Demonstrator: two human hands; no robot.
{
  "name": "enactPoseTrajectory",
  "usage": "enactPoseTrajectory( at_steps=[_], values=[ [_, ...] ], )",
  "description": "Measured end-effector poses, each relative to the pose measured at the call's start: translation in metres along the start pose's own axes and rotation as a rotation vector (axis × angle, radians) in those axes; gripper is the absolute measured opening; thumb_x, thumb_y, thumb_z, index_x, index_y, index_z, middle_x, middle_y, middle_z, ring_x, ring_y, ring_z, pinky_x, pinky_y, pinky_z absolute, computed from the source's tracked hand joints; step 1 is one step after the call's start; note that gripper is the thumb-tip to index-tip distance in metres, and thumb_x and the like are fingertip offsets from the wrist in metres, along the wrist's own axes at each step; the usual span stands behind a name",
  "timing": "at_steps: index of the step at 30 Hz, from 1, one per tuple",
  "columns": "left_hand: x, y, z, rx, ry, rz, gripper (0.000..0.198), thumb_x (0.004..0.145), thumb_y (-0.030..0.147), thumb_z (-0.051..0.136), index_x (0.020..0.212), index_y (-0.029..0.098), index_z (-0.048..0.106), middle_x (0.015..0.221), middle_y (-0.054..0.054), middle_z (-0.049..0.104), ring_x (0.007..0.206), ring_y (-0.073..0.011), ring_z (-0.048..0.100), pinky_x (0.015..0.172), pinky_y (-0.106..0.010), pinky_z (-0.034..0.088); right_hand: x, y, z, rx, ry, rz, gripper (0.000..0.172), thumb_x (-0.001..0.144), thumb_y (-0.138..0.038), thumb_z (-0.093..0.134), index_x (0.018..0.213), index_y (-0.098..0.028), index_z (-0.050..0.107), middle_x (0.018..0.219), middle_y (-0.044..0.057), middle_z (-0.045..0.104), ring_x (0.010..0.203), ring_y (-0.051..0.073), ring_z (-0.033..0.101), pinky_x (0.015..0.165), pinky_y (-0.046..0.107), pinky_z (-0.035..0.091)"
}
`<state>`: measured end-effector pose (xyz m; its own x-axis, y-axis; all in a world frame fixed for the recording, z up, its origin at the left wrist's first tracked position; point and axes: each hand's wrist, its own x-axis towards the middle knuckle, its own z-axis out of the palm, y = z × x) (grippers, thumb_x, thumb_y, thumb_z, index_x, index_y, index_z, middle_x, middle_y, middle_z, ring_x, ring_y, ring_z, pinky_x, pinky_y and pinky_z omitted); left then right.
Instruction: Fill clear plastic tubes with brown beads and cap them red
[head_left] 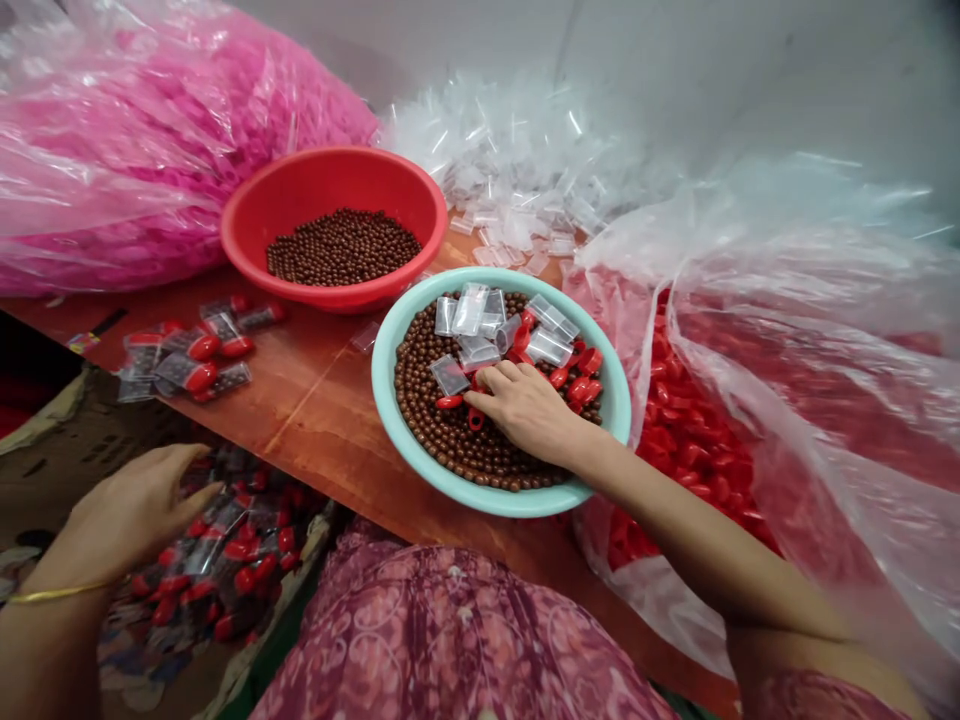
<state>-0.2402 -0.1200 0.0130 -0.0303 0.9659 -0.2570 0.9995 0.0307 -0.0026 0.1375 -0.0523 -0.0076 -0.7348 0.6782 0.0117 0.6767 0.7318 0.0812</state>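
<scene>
My right hand (529,408) rests inside a teal bowl (384,372) of small brown beads (442,440). Its fingers are curled, and thumb and fingertips pinch a red cap (476,418) lying on the beads. Clear little containers (472,320) and more red caps (581,385) lie in the same bowl beyond the fingers. My left hand (135,510) hovers low at the left over a box of filled, red-capped containers (225,560). Its fingers are loosely spread and nothing shows in them.
A red bowl (247,205) of brown beads stands behind the teal one on the wooden table (322,410). Several filled containers (195,355) lie at the table's left. A pink-filled bag (135,130), a heap of clear containers (517,170) and a bag of red caps (697,430) surround them.
</scene>
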Motion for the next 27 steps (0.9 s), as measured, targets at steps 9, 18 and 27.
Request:
enactPoseTrajectory(
  at_steps=[9,18,27],
  values=[
    [0.069,0.145,-0.039,0.068,0.424,0.939,0.025,0.09,0.02,0.039,0.092,0.017,0.064,0.083,-0.007,0.065,0.079,-0.0191,0.057,0.068,-0.03,0.041,-0.03,0.012,0.005,0.03,0.204,0.231,0.016,0.08,-0.011,0.045,0.086,-0.013,0.06,0.075,0.008,0.064,0.075,0.021,0.053,0.078,0.033,0.035],
    [0.12,0.202,-0.04,0.43,0.122,1.178,0.02,0.087,0.014,0.046,0.084,0.013,0.066,0.079,-0.01,0.067,0.07,-0.017,0.059,0.057,-0.027,0.035,-0.033,0.015,-0.001,0.551,0.309,0.418,0.015,0.077,-0.012,0.043,0.065,-0.02,0.044,0.057,-0.002,0.048,0.051,0.012,0.045,0.054,0.024,0.032],
    [0.052,0.223,-0.048,0.346,-0.225,1.176,0.015,0.079,0.005,0.05,0.079,0.01,0.064,0.076,-0.013,0.068,0.071,-0.0215,0.065,0.055,-0.028,0.045,-0.038,0.017,0.002,0.794,0.504,0.511,0.01,0.082,-0.017,0.045,0.078,-0.018,0.053,0.065,-0.002,0.053,0.06,0.011,0.05,0.06,0.024,0.039]
  ],
)
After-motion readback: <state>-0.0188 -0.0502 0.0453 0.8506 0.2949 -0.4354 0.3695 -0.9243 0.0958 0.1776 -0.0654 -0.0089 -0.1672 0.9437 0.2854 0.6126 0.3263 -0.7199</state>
